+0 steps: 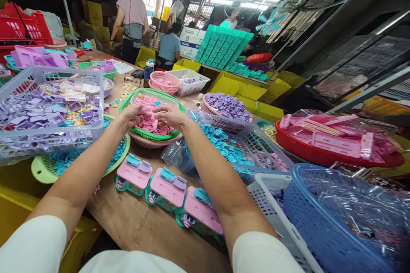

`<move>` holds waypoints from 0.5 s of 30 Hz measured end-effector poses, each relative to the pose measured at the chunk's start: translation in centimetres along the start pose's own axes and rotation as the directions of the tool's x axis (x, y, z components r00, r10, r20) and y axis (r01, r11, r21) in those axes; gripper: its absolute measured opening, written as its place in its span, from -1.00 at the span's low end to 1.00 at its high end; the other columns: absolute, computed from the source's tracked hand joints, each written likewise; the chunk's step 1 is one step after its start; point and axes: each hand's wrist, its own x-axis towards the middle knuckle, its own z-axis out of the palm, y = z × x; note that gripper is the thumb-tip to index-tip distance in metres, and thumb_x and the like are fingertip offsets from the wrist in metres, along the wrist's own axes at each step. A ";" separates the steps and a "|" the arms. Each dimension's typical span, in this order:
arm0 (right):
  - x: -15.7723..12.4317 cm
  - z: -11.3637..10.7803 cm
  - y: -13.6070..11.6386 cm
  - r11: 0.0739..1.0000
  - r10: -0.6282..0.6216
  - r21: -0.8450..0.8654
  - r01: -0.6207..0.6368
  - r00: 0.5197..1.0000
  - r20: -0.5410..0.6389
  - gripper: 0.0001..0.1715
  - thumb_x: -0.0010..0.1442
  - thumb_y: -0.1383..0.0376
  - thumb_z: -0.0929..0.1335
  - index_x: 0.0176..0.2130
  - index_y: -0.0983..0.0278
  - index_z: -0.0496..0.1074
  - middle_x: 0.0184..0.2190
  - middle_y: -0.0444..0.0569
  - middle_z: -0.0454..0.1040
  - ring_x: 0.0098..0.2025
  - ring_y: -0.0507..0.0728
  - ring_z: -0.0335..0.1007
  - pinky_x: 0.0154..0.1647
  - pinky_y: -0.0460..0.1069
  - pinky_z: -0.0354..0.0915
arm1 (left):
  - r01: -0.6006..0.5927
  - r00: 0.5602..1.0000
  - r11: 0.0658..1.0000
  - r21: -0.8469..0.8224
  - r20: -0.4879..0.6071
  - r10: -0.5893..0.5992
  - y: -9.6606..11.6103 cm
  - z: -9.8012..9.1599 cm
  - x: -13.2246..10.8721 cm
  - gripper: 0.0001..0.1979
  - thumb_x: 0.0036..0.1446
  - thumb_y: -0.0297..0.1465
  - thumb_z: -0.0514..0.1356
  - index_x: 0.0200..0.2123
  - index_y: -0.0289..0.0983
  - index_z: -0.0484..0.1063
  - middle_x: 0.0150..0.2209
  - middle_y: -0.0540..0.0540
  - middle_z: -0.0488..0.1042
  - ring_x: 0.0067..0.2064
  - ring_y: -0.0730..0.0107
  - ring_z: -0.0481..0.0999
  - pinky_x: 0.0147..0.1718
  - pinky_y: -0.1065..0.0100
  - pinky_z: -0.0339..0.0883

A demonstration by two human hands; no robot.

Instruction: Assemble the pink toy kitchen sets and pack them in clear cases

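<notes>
Both hands are over a green basket (128, 129) heaped with small pink plastic pieces (149, 102). My left hand (132, 116) is at the left of the heap, its fingers curled on a small pink plastic piece. From the right reaches my right hand (171, 116), fingers and thumb bent around another pink plastic piece (155, 124); its exact shape is unclear. Nearer my body, three toy sets stand in a row: a left one (134, 173), a middle one (168, 187) and a right one (205, 209), with pink tops, green bases and blue and purple parts on top.
At left, a clear basket (48, 134) of purple parts overlaps a lime basket (41, 169) of blue parts. To the right are a blue-part basket (221, 145), a red tray (336, 163) of pink parts and a blue basket (320, 222). Co-workers (131, 17) are farther back.
</notes>
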 end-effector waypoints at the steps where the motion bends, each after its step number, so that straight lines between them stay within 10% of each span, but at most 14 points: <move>1: 0.1 0.0 0.1 1.000 0.013 -0.018 -0.013 1.000 0.006 -0.64 -0.02 0.50 0.54 -0.24 0.28 0.42 -0.55 -0.21 0.49 -0.54 -0.04 0.39 -0.47 -0.13 0.39 | 0.041 0.999 0.999 -0.008 -0.008 -0.041 0.2 -0.1 -0.1 -0.78 0.04 -0.52 0.32 -0.49 -0.29 0.31 -0.60 -0.02 0.39 -0.63 0.60 0.31 -0.71 0.62 0.16; 6: 0.0 -0.6 0.2 0.999 0.006 -0.035 -0.005 1.000 0.026 -0.52 0.02 0.54 0.48 -0.07 0.26 0.41 -0.54 -0.24 0.49 -0.55 -0.05 0.36 -0.50 -0.15 0.36 | 0.194 0.981 0.980 -0.054 -0.012 -0.195 1.0 -0.4 -0.7 -0.88 -0.02 -0.65 0.24 -0.46 -0.35 0.39 -0.57 -0.07 0.41 -0.67 0.67 0.21 -0.79 0.66 -0.03; 15: -0.1 -0.7 0.3 0.981 -0.114 -0.161 0.108 0.993 -0.028 -0.66 -0.04 0.52 0.54 -0.25 0.31 0.47 -0.52 -0.17 0.50 -0.49 -0.03 0.42 -0.45 -0.13 0.39 | 0.091 0.989 0.972 -0.216 -0.095 -0.113 0.9 1.2 -2.1 -0.75 -0.02 -0.75 0.13 -0.46 -0.30 0.26 -0.57 0.06 0.28 -0.55 0.62 0.35 -0.52 0.60 0.38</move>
